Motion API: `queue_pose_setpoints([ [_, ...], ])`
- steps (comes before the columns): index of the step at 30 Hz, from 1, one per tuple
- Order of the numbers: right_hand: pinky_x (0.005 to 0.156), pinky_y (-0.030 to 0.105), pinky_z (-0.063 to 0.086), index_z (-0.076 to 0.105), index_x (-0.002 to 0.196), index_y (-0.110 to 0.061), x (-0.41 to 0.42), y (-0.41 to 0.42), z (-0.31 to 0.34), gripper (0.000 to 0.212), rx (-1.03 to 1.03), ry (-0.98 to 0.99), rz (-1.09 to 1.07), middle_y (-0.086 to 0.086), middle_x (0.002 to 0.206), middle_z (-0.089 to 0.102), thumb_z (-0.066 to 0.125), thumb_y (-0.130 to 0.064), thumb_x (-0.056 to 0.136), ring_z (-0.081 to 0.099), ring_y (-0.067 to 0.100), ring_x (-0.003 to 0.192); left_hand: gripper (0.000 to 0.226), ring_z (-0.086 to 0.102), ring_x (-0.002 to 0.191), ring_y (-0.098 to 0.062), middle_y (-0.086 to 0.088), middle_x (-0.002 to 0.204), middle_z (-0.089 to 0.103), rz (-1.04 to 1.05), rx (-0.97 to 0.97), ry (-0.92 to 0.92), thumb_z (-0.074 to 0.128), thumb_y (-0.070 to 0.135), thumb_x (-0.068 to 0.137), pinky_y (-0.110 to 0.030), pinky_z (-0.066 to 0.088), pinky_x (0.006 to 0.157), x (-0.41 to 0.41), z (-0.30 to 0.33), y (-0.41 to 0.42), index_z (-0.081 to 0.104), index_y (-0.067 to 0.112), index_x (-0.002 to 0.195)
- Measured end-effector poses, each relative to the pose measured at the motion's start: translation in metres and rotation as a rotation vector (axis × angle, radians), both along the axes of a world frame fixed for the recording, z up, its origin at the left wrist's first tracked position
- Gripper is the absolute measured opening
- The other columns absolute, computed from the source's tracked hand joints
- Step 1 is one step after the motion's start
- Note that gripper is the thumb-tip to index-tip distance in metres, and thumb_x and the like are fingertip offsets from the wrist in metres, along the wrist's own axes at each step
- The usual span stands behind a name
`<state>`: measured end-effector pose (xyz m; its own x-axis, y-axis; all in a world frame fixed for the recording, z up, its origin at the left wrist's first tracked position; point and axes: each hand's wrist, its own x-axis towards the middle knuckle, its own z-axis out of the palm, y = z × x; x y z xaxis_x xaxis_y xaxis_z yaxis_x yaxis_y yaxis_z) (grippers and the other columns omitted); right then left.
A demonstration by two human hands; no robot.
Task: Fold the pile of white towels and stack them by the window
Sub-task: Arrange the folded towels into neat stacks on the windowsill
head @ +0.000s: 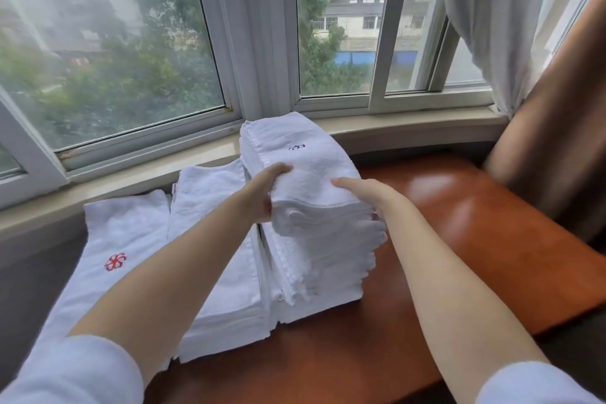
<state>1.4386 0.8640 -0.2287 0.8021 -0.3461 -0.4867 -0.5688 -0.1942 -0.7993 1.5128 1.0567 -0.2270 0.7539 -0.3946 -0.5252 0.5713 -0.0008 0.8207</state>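
Left hand (262, 197) grips top towel (305, 174) on my stack (314, 259) by window (229, 43); right hand (364, 192) grips opposite side.

**Two hands on a tall stack of towels**

A tall stack of white towels (305, 207) stands on the brown desk (459, 233) by the window (262, 43). The left hand (262, 193) grips the top towels on one side. The right hand (364, 190) holds them on the other side. A lower stack (223, 256) sits just beside it. A towel with a red mark (121, 239) lies flat at the far left. A brown curtain (557, 141) hangs at the right.
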Motion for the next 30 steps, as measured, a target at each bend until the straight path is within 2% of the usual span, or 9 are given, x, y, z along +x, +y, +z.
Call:
queue_pose_setpoints([
  [4,0.068,0.028,0.055,0.065,0.113,-0.016,0.006,-0.003,0.010,0.044,0.407,-0.083,0.015,-0.002,0.082,0.070,0.067,-0.049,0.084,0.065,0.013,0.069,0.021,0.067,0.059,-0.020,-0.006,0.073,0.068,0.021,-0.005,-0.055,0.053,0.023,0.089,-0.025,0.056,0.056,0.000,0.023,0.017,0.066,0.007,0.095],
  [8,0.084,0.034,0.051,0.068,0.119,-0.019,0.011,-0.007,0.013,0.062,0.684,-0.154,0.020,-0.001,0.102,0.072,0.058,-0.067,0.081,0.068,0.018,0.089,0.055,0.060,0.040,-0.015,-0.004,0.047,0.061,-0.043,0.020,-0.118,0.047,0.016,0.095,-0.016,0.046,0.040,-0.011,0.031,0.042,0.065,0.008,0.043],
  [11,0.054,0.023,0.053,0.072,0.100,-0.011,0.020,0.006,0.005,0.054,0.863,-0.164,0.028,0.003,0.079,0.072,0.053,-0.060,0.090,0.069,0.016,0.062,0.038,0.059,0.038,-0.014,-0.004,0.047,0.061,-0.119,0.111,-0.073,0.050,0.017,0.095,-0.015,0.043,0.037,-0.023,0.022,0.066,0.063,0.007,0.060],
  [13,0.035,0.018,0.034,0.062,0.073,-0.012,0.030,0.018,-0.001,0.044,0.916,-0.126,-0.049,-0.005,0.051,0.052,0.056,-0.052,0.090,0.044,0.010,0.035,0.019,0.061,0.044,-0.014,-0.002,0.053,0.063,-0.169,0.187,-0.012,0.066,0.024,0.083,-0.017,0.046,0.042,-0.027,0.011,0.084,0.061,0.010,0.071],
  [16,0.035,0.017,0.032,0.055,0.075,-0.015,0.056,0.028,-0.016,0.040,0.675,-0.108,-0.084,-0.005,0.046,0.042,0.065,-0.052,0.086,0.036,0.009,0.033,0.042,0.063,0.052,-0.015,-0.001,0.062,0.064,-0.265,0.252,0.054,0.092,0.038,0.043,-0.020,0.048,0.049,-0.028,0.000,0.105,0.068,0.015,0.068],
  [19,0.051,0.025,0.051,0.068,0.100,-0.014,0.076,0.046,-0.017,0.035,0.545,-0.109,-0.019,0.002,0.075,0.072,0.070,-0.045,0.085,0.067,0.014,0.062,0.023,0.062,0.045,-0.013,-0.002,0.056,0.063,-0.204,0.264,0.064,0.073,0.030,0.077,-0.016,0.045,0.042,-0.027,-0.002,0.123,0.062,0.011,0.075],
  [22,0.073,0.030,0.055,0.069,0.108,-0.012,0.089,0.067,-0.015,0.036,0.565,-0.125,0.079,0.006,0.097,0.075,0.069,-0.039,0.085,0.070,0.021,0.087,0.054,0.071,0.064,-0.023,-0.014,0.078,0.072,-0.198,0.177,0.075,0.095,0.023,0.033,-0.027,0.057,0.056,-0.022,-0.003,0.148,0.075,0.004,0.080],
  [24,0.074,0.030,0.056,0.068,0.110,-0.011,0.100,0.081,-0.011,0.034,0.598,-0.162,0.152,0.006,0.099,0.075,0.067,-0.035,0.086,0.070,0.021,0.090,0.066,0.072,0.071,-0.028,-0.018,0.086,0.073,-0.177,0.130,0.090,0.098,0.021,0.014,-0.033,0.059,0.058,-0.017,-0.006,0.169,0.079,0.004,0.075],
  [30,0.066,0.025,0.056,0.059,0.126,-0.014,0.134,0.160,0.008,0.035,0.642,-0.283,0.279,0.005,0.107,0.073,0.059,-0.029,0.094,0.071,0.016,0.089,0.088,0.072,0.071,-0.031,-0.020,0.087,0.072,-0.023,0.089,0.069,0.098,0.020,0.009,-0.035,0.059,0.057,-0.009,-0.002,0.240,0.072,0.000,0.091],
])
